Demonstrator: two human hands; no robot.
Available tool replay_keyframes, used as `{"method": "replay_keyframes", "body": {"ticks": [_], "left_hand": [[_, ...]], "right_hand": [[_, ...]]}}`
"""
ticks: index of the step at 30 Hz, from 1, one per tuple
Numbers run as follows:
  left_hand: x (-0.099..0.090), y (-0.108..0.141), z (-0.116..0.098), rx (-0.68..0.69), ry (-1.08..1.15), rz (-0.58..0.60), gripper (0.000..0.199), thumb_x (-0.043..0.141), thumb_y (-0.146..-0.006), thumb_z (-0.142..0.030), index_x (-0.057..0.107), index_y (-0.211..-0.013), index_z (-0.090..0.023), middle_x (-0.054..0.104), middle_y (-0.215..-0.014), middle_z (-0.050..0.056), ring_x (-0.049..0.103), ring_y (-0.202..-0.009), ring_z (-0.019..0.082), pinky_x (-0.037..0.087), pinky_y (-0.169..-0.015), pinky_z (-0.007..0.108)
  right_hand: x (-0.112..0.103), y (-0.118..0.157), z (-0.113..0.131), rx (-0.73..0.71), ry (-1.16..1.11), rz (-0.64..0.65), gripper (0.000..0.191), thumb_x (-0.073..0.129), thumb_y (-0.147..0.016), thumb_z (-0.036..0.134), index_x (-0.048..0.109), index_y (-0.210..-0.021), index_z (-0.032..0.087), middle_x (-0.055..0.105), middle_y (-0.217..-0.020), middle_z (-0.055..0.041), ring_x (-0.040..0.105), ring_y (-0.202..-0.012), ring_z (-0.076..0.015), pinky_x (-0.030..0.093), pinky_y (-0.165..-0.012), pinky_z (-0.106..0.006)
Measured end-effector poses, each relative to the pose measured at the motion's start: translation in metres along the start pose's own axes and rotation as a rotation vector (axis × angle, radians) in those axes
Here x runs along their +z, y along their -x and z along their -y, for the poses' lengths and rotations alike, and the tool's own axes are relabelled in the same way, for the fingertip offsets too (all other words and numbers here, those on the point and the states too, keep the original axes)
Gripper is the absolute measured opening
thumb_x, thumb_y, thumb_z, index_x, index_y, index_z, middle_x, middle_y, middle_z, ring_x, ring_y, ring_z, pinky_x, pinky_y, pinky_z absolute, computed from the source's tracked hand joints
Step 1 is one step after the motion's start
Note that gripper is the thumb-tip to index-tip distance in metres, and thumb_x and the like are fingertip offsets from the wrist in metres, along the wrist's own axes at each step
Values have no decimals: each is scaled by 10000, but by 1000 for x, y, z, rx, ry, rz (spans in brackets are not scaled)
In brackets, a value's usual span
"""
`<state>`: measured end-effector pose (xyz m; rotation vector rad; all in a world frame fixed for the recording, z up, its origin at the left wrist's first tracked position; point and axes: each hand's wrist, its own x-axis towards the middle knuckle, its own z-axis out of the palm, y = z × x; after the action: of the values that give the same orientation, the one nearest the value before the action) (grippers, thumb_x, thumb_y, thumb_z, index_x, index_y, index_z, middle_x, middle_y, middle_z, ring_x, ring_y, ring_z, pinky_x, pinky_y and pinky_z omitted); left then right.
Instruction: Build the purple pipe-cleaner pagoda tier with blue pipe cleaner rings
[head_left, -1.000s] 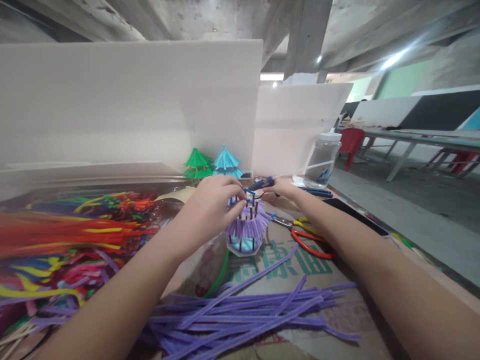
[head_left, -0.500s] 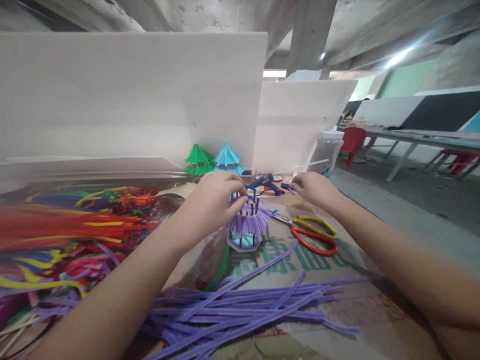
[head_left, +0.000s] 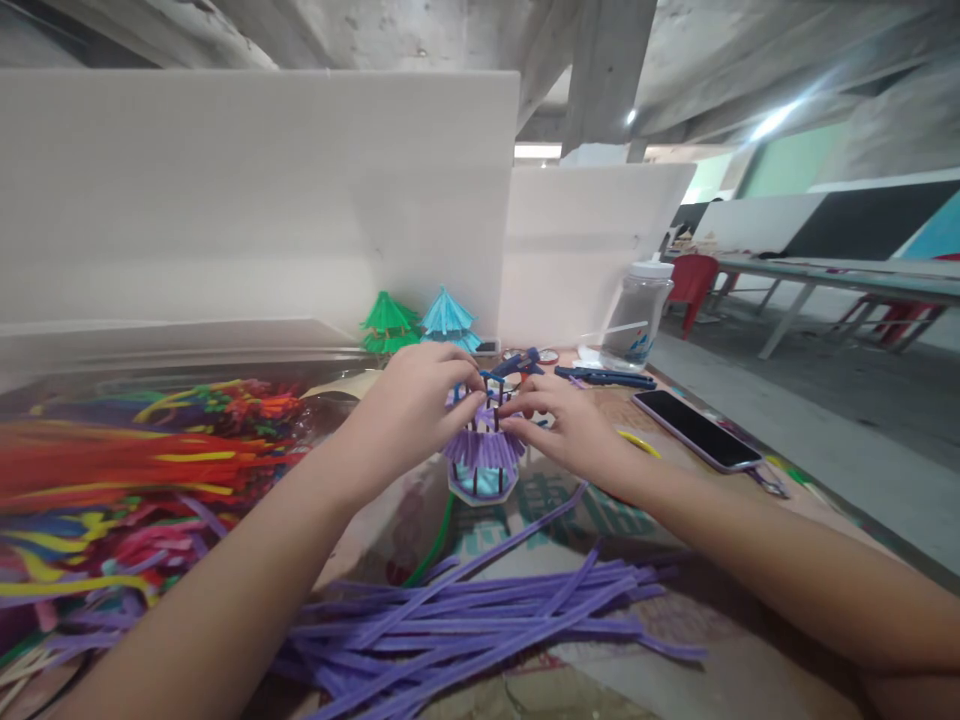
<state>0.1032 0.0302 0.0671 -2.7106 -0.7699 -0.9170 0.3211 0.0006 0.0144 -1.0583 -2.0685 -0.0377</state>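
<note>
A small tower model [head_left: 484, 455] with a purple fringed roof, dark posts and a light blue base stands on the covered table. At its upper left side, my left hand [head_left: 431, 395] has thumb and fingers closed on the upper part of the model. My right hand [head_left: 559, 420] is at the right side of the posts, fingers bent toward them; whether its fingertips hold something small is hidden. Purple pipe cleaners [head_left: 480, 625] lie in a loose pile in front of the model.
Coloured pipe cleaners [head_left: 150, 450] fill the left side. Green [head_left: 387, 320] and blue [head_left: 448, 318] roofed models stand behind. At the right are a bottle [head_left: 636, 315], a blue cutter [head_left: 606, 377], a phone [head_left: 699, 428] and partly hidden scissors [head_left: 639, 443]. A glue gun [head_left: 519, 362] lies behind.
My right hand has moved left from beside the cutter to the model, now covering most of the scissors. The cutter and phone have come into sight. My left hand stays at the model.
</note>
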Motion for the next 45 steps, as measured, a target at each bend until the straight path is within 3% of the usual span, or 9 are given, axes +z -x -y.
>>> {"method": "replay_keyframes", "body": {"ticks": [13,45], "left_hand": [[0,-1,-2,6,-27,36,173,585,-890,-215,753,-881,-179,750,-1024,89,693,-976,252,526,-908,404],[6,-1,-3,11,-35,48,175,598,-903,-218,759,-898,-151,749,-1015,88,685,-971,264,522,-922,437]], "right_hand": [[11,-2,2,32,-28,12,148,678,-912,273,774,-825,200,636,-728,-30,575,-712,-165,425,-661,-302],[15,4,-3,-47,-64,-72,137,670,-924,259,743,-843,176,627,-726,-21,579,-711,-151,429,-674,-288]]}}
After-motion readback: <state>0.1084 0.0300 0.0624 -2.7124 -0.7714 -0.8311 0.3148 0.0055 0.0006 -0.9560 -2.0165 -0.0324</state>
